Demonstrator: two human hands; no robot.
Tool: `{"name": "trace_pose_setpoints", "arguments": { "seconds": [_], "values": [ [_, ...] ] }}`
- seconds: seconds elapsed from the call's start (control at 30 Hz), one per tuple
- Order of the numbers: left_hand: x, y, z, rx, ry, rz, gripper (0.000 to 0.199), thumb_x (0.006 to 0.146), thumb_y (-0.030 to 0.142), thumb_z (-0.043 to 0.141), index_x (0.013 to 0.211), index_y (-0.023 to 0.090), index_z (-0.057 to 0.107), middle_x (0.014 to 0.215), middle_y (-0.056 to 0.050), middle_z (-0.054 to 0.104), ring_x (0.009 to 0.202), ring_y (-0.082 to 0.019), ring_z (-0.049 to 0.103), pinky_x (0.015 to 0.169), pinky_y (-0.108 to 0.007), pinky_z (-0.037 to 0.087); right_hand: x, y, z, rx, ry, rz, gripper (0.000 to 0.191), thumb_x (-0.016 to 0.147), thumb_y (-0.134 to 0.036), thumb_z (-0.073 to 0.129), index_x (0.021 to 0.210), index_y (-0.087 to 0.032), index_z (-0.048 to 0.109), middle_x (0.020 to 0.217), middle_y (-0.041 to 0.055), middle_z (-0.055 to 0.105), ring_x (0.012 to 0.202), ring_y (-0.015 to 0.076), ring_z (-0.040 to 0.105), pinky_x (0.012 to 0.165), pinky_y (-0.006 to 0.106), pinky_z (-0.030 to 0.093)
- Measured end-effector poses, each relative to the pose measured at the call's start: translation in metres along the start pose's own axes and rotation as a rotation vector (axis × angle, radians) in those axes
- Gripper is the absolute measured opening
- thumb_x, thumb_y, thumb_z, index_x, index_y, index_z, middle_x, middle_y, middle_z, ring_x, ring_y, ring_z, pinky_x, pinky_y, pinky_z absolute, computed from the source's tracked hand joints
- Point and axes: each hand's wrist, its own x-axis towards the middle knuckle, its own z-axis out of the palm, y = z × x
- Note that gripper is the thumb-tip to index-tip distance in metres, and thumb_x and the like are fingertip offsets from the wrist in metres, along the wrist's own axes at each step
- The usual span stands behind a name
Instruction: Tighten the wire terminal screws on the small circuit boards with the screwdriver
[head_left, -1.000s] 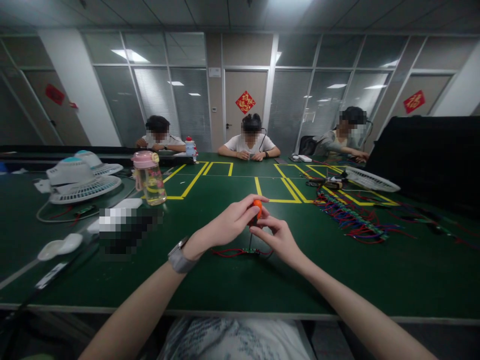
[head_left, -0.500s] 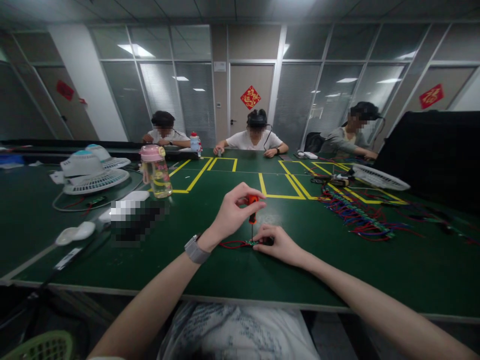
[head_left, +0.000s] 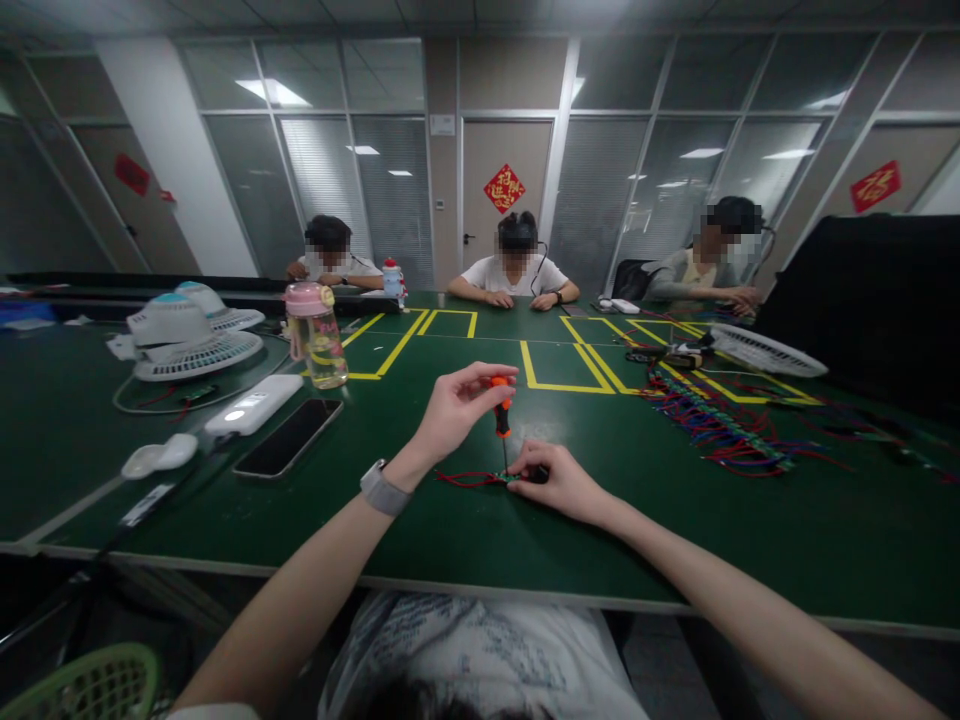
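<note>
My left hand (head_left: 463, 405) pinches the top of a screwdriver (head_left: 502, 415) with an orange and black handle. The screwdriver stands nearly upright, its thin shaft pointing down at a small green circuit board (head_left: 509, 478). Whether the tip sits in a screw is too small to make out. My right hand (head_left: 553, 482) rests on the table and grips the board's right side with thumb and forefinger. A dark part shows under its curled fingers. Red wires (head_left: 466, 479) run from the board to the left across the green table (head_left: 420, 545).
At the left lie a phone (head_left: 289, 438), a white power strip (head_left: 253, 404) and fans (head_left: 196, 345), near a pink-lidded bottle (head_left: 316, 335). Wired circuit boards (head_left: 720, 420) lie in a row at the right, beside a black screen (head_left: 862, 310). Several people sit across the table.
My left fingers have loosened and straightened somewhat at the top of the screwdriver handle. My right hand keeps its hold on the board. The middle person opposite has drawn their hands closer together.
</note>
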Motion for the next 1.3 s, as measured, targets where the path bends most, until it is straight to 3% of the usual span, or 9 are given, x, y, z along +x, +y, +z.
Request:
{"name": "trace_pose_setpoints", "arguments": {
  "seconds": [0.17, 0.3, 0.43, 0.63, 0.77, 0.9, 1.0, 1.13, 1.3],
  "values": [
    [-0.0028, 0.0028, 0.0094, 0.06, -0.015, 0.068, 0.028, 0.091, 0.031, 0.052, 0.112, 0.02, 0.066, 0.125, -0.01, 0.058, 0.113, -0.022, 0.058, 0.095, -0.036, 0.049, 0.0013, -0.0016, 0.0001, -0.005, -0.009, -0.004, 0.011, 0.075, -0.024, 0.069, 0.08, -0.015, 0.072, 0.075, 0.0032, 0.061, 0.065, 0.0128, 0.054, 0.061, 0.026, 0.044],
    [-0.0036, 0.0023, 0.0106, -0.066, -0.105, -0.015, 0.031, 0.089, 0.032, 0.056, 0.115, 0.017, 0.062, 0.107, -0.01, 0.066, 0.094, -0.02, 0.066, 0.084, -0.035, 0.054, 0.0019, -0.0022, -0.0005, -0.028, -0.006, -0.008, 0.01, 0.075, -0.024, 0.069, 0.079, -0.016, 0.072, 0.072, 0.0018, 0.06, 0.063, 0.0121, 0.053, 0.06, 0.025, 0.043],
    [-0.0055, -0.0009, 0.0105, 0.102, 0.013, 0.083, 0.02, 0.081, 0.032, 0.066, 0.096, 0.018, 0.067, 0.1, -0.005, 0.059, 0.084, -0.014, 0.062, 0.071, -0.025, 0.054, 0.0023, -0.0017, -0.0001, -0.042, -0.009, -0.011, 0.011, 0.074, -0.025, 0.07, 0.079, -0.015, 0.072, 0.072, 0.0021, 0.06, 0.064, 0.0123, 0.053, 0.06, 0.025, 0.042],
    [-0.0069, 0.0016, 0.0114, 0.192, 0.001, 0.127, 0.029, 0.094, 0.029, 0.044, 0.113, 0.023, 0.065, 0.129, -0.008, 0.052, 0.121, -0.021, 0.051, 0.1, -0.035, 0.045, 0.0025, -0.0025, -0.0017, -0.07, -0.024, -0.025, 0.012, 0.076, -0.026, 0.07, 0.081, -0.015, 0.072, 0.072, 0.0022, 0.059, 0.064, 0.0125, 0.053, 0.06, 0.025, 0.042],
    [-0.0041, 0.0026, 0.01, -0.059, -0.076, 0.008, 0.033, 0.091, 0.031, 0.05, 0.12, 0.019, 0.06, 0.117, -0.01, 0.063, 0.098, -0.021, 0.064, 0.085, -0.037, 0.054, 0.0024, -0.0031, -0.0029, -0.068, -0.03, -0.025, 0.011, 0.076, -0.025, 0.069, 0.082, -0.016, 0.072, 0.073, 0.0023, 0.06, 0.065, 0.0127, 0.054, 0.061, 0.025, 0.043],
    [-0.0033, 0.0039, 0.0095, 0.034, 0.009, 0.022, 0.025, 0.08, 0.03, 0.066, 0.101, 0.017, 0.068, 0.096, -0.006, 0.066, 0.083, -0.015, 0.063, 0.075, -0.028, 0.054, 0.0026, -0.0013, -0.0025, -0.054, -0.032, -0.025, 0.012, 0.076, -0.026, 0.07, 0.082, -0.016, 0.072, 0.074, 0.0021, 0.06, 0.063, 0.0121, 0.054, 0.059, 0.025, 0.043],
    [-0.0044, 0.005, 0.0105, 0.128, 0.067, 0.076, 0.019, 0.079, 0.029, 0.067, 0.094, 0.019, 0.07, 0.102, -0.005, 0.06, 0.089, -0.014, 0.06, 0.073, -0.023, 0.052, 0.0028, 0.0001, -0.0022, -0.05, -0.031, -0.03, 0.013, 0.076, -0.027, 0.07, 0.082, -0.016, 0.072, 0.074, 0.0021, 0.059, 0.063, 0.012, 0.054, 0.059, 0.024, 0.043],
    [-0.0049, 0.0033, 0.0109, 0.014, -0.006, 0.055, 0.029, 0.091, 0.029, 0.049, 0.112, 0.02, 0.066, 0.123, -0.009, 0.057, 0.108, -0.02, 0.058, 0.088, -0.031, 0.051, 0.0028, 0.0002, -0.0028, -0.057, -0.041, -0.029, 0.014, 0.076, -0.027, 0.07, 0.083, -0.015, 0.072, 0.073, 0.0023, 0.059, 0.063, 0.0123, 0.054, 0.059, 0.025, 0.043],
    [-0.0043, 0.0023, 0.0107, -0.105, -0.054, -0.015, 0.032, 0.088, 0.031, 0.057, 0.116, 0.017, 0.063, 0.105, -0.009, 0.067, 0.09, -0.018, 0.065, 0.083, -0.034, 0.054, 0.0029, 0.0009, -0.0024, -0.054, -0.038, -0.031, 0.014, 0.076, -0.028, 0.07, 0.081, -0.016, 0.072, 0.073, 0.0018, 0.059, 0.063, 0.0122, 0.054, 0.059, 0.025, 0.043]
  ]
}}
